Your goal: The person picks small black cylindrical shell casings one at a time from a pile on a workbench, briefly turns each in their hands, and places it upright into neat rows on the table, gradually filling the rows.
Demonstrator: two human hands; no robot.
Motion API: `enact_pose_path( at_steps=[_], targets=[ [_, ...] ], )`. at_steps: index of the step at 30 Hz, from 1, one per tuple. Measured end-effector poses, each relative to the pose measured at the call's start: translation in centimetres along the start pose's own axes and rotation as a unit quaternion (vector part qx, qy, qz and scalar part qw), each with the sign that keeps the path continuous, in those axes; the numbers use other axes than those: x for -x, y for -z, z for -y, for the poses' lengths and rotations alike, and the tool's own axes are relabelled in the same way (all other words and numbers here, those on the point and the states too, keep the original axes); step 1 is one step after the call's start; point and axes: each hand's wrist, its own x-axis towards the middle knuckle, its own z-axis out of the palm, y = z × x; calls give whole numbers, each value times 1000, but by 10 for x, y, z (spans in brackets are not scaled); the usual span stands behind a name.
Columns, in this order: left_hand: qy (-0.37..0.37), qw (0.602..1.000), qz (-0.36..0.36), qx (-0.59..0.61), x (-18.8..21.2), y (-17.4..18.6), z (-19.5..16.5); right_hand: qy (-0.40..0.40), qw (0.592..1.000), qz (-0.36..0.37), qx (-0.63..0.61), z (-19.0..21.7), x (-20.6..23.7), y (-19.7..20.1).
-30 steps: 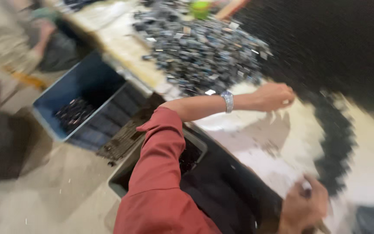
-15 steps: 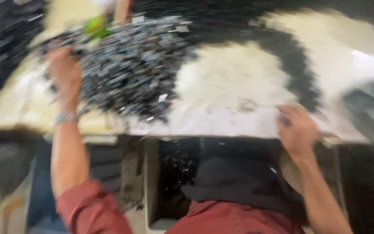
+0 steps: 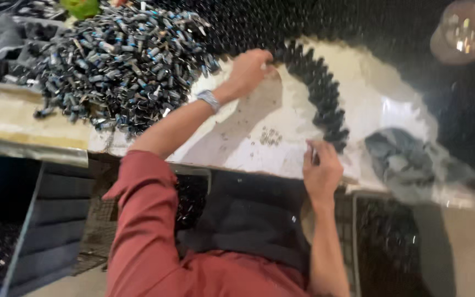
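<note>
The left hand (image 3: 248, 71) reaches far forward over the pale desk (image 3: 391, 110), arm stretched out from a rolled red sleeve (image 3: 138, 220) with a silvery wristband (image 3: 209, 100) at the wrist. Its fingers are curled together at the inner end of a curved band of small dark parts (image 3: 322, 96), touching the nearest pieces; whether they pinch one cannot be told. The right hand (image 3: 321, 171) rests near the front edge of the desk, at the lower end of the same dark band, its fingers closed around a thin small piece (image 3: 314, 157) that pokes up between them, too blurred to name. The band arcs from one hand to the other across the bare desk, joining a much wider dark spread of the same parts further back. To the left lies a large loose heap of dark cylinders with blue bands (image 3: 122, 60), well apart from both hands. A crumpled grey cloth (image 3: 402, 157) lies on the desk to the right of the right hand, close by. Below the desk edge stand a blue crate (image 3: 50, 220) on the left and a dark crate (image 3: 386, 242) on the right.
</note>
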Motion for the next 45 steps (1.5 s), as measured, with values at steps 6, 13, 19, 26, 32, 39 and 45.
enact_pose_path(
  at_steps=[6,13,19,26,32,39,45],
  targets=[
    [-23,993,-102,-46,2,-12,-4,95,995,-10,-11,3,11,-12],
    [61,994,-67,-60,15,-1,-17,82,995,32,-40,5,16,-10],
    [-7,996,-15,-87,7,-8,5,61,998,28,-11,-9,12,-15],
    [-51,996,-16,74,-1,-44,1,68,991,112,29,-31,-11,15],
    [93,986,30,137,10,-33,-21,107,993,12,-39,-48,-10,74],
    [74,992,-20,102,35,-8,-20,51,890,-56,449,-92,-31,161],
    [28,986,-39,162,53,23,-63,-87,972,105,190,-146,-24,157]
  ],
)
